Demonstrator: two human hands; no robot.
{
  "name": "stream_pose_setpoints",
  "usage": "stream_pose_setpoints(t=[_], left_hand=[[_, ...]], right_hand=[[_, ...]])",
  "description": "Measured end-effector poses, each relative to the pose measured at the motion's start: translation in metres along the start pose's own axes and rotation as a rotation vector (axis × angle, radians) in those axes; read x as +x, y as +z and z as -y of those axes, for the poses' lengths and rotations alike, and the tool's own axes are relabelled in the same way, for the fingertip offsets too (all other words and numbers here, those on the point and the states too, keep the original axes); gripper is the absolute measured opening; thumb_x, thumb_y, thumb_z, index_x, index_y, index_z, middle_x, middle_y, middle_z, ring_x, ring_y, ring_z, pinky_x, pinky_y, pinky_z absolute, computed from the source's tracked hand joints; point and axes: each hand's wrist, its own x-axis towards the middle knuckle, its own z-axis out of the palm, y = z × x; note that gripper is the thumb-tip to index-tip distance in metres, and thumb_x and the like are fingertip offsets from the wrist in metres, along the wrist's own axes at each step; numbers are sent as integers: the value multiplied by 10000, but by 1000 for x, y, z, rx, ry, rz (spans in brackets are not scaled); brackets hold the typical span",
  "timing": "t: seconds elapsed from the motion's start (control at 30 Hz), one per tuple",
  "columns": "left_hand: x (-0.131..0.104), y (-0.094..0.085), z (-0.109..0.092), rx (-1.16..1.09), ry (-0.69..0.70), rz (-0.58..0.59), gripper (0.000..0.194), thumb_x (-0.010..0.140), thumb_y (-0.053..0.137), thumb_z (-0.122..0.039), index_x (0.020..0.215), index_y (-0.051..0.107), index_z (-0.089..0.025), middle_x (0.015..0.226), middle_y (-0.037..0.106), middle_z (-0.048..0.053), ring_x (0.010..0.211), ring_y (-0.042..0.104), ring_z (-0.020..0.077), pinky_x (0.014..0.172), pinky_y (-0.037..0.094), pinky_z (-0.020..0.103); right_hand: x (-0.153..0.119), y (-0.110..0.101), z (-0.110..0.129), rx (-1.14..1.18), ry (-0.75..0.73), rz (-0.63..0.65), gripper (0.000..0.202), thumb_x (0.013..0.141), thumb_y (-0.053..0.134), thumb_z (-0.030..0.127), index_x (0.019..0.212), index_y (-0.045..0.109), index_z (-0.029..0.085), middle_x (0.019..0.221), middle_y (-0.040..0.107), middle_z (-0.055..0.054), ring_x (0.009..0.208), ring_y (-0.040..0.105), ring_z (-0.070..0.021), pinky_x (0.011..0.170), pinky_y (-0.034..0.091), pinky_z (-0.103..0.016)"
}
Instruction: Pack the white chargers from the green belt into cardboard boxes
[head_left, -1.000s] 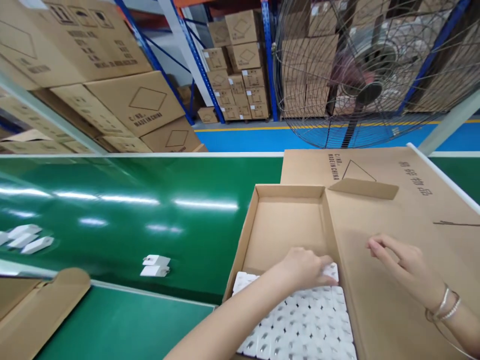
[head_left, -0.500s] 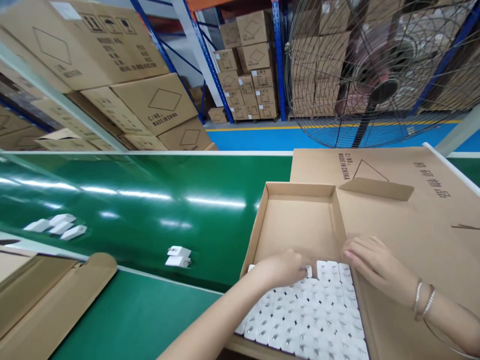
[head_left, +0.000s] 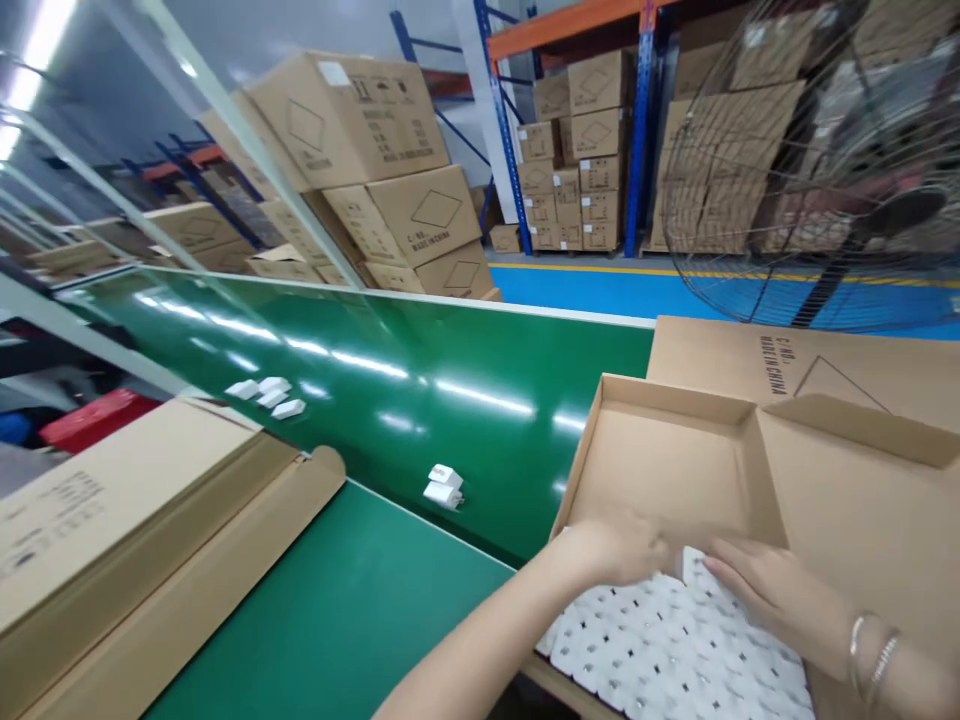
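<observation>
Rows of white plug adapters (head_left: 660,650) stand packed in the near part of an open cardboard box (head_left: 577,465), whose far part shows its bare bottom. My left hand (head_left: 622,548) is over the far edge of these rows. Its fingers are smeared by motion, so what they hold, if anything, is hidden. Across from it, my right hand (head_left: 780,590) lies at the box's right side. Its fingers stretch out over the adapters, the tips touching one at the far row.
Two white adapters (head_left: 444,488) sit on the green conveyor belt (head_left: 360,420), with several more farther left. A cardboard carton (head_left: 150,500) stands at the left. Beyond the belt are stacked cartons (head_left: 405,220) and a large fan (head_left: 847,200).
The view has turned left, so everything appears farther right. My right hand has moved in from the box's side onto the adapters. My left hand stays over the far row.
</observation>
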Motion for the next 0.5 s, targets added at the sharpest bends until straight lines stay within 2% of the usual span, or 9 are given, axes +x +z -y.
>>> stream_pose_setpoints(t=[0.1,0.13,0.2,0.23,0.3,0.33,0.43,0.5], left_hand=[[-57,-22,41,-65,-452,-289,312,826,315,-153,1007,564,-206,1006,658,81,931,608,224,737,436,296],[-78,-26,56,-23,-602,-326,312,812,322,-135,1015,549,-198,1019,650,85,951,598,228,752,431,302],[-115,-26,87,153,-925,-323,291,799,322,-110,1005,524,-150,988,639,131,946,589,265,749,423,338],[-129,-23,101,207,-1010,-289,268,805,336,-124,1006,513,-127,997,629,153,960,581,284,753,418,352],[-146,-11,122,199,-1089,-237,256,805,415,-197,1034,487,-109,1023,616,172,983,569,306,757,411,356],[-149,-4,129,165,-1101,-233,312,805,458,-268,1068,470,-102,1031,613,180,999,562,315,768,407,359],[-140,17,138,120,-1127,-328,623,774,517,-480,1217,377,-65,1036,613,202,1042,536,340,825,379,386],[-128,26,140,157,-1139,-417,727,767,532,-497,1290,309,-44,1044,607,208,1040,533,342,845,367,393]], right_hand=[[6,-2,0,-50,11,-7,449,938,206,471,695,507,243,678,594,-15,653,606,-207,576,417,-320],[10,-5,2,-70,5,-25,442,937,216,468,696,511,244,680,592,-15,651,604,-207,568,412,-319],[22,-15,12,-115,-31,-90,412,938,235,443,712,514,241,698,593,-16,661,601,-204,575,414,-321],[31,-20,21,-132,-70,-130,388,941,241,419,740,521,240,726,600,-19,683,601,-202,591,420,-323],[58,-27,49,-143,-190,-190,324,946,259,355,841,542,236,822,622,-29,764,606,-196,647,440,-325],[75,-29,68,-146,-259,-197,297,946,267,324,911,548,235,883,629,-36,804,605,-194,665,447,-323],[133,-19,133,-181,-408,-129,225,914,377,229,1088,517,209,1074,604,-69,978,580,-204,766,464,-318],[171,-2,174,-214,-460,-99,270,883,432,189,1146,491,212,1102,593,-73,972,587,-213,750,475,-318]])
